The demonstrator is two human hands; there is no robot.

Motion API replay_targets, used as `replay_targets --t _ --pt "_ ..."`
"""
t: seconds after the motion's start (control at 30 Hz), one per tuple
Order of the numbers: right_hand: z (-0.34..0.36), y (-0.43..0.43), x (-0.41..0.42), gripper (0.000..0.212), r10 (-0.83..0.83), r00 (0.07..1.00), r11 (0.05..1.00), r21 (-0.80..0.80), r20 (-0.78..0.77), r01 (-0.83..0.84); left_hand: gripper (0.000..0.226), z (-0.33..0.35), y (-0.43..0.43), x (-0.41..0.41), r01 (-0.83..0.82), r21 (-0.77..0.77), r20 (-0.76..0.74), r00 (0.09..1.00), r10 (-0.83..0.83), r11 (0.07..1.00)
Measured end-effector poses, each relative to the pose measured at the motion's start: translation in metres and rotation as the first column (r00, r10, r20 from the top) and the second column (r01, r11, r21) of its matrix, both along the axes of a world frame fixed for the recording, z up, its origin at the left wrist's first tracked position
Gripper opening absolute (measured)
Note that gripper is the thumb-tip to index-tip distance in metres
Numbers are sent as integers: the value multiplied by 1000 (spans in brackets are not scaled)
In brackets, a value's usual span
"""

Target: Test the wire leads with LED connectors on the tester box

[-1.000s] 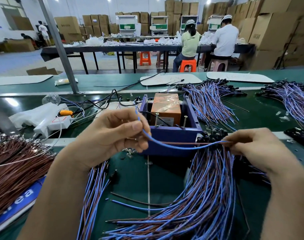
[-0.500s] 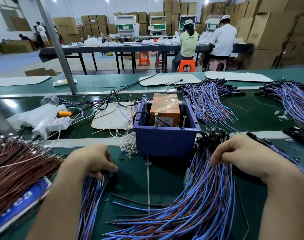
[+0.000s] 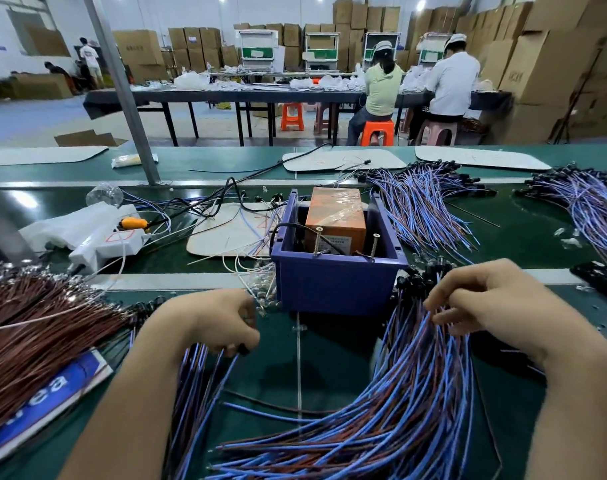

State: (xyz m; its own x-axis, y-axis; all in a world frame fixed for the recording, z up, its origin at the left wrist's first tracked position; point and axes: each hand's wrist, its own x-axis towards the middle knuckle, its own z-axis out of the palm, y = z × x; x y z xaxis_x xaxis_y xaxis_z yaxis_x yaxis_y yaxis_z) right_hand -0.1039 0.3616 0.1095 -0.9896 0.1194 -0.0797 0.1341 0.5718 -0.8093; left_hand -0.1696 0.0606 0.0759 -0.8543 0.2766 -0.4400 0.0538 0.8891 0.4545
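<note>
The green bench (image 3: 329, 375) carries all work items. A large bundle of blue and brown wire leads (image 3: 399, 410) fans out across the near right area, with its black connector ends gathered just beside the right front corner of the tester box. A pile of brown wires (image 3: 35, 341) lies at the far left. The blue tester box (image 3: 336, 289) stands at the centre, between the two hands, with an orange block (image 3: 336, 216) inside and two upright screws (image 3: 317, 240) at its front rim. The right hand (image 3: 496, 306) rests on the upper end of the large bundle, fingers curled among the leads; whether they grip one cannot be determined. The left hand (image 3: 219, 323) sits over a smaller bundle (image 3: 191, 393) left of the box, fingers curled and narrow, pinching the black connector (image 3: 243, 348) of one lead.
</note>
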Motion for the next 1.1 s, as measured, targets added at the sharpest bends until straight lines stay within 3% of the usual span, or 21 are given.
replay_targets --t 0.1,0.23,0.37,0.43,0.53,0.67,0.77,0.87,0.97,1.1 --pt "6 -11 1 33 28 998 995 -92 -62 -33 15 15 7 12 28 277 62 997 -47 960" --pt "12 -48 -2 8 275 961 940 -204 -26 -274 15 36 15 27 183 449 62 970 -235 875" --pt "4 -90 -5 19 572 810 819 -151 127 -554 10 50 19 36 186 571 -42 979 -198 800" --pt "-1 -104 -9 16 598 798 797 -165 82 -581 9 56 21 36 192 591 -159 980 -120 784" --pt "-1 -109 -12 10 498 865 806 -336 -63 -488 10 62 25 36 141 668 -276 959 68 731" --pt "7 -102 -11 8 383 910 692 -603 -161 -397 23 66 41 39 207 694 -404 905 135 689" --pt "10 -95 -14 9 186 969 693 -678 -163 -247 56 62 48 38 61 804 -192 968 160 591" --pt "12 -81 -17 13 -44 982 667 -737 -186 -110 63 56 47 37 -37 817 -11 997 79 575" --pt "12 -63 -18 14 -192 950 621 -780 -247 -77 69 48 47 38 10 771 92 988 -127 637" --pt "8 -42 -18 14 -298 911 637 -770 -285 -33 63 45 45 33 133 685 90 961 -263 717"
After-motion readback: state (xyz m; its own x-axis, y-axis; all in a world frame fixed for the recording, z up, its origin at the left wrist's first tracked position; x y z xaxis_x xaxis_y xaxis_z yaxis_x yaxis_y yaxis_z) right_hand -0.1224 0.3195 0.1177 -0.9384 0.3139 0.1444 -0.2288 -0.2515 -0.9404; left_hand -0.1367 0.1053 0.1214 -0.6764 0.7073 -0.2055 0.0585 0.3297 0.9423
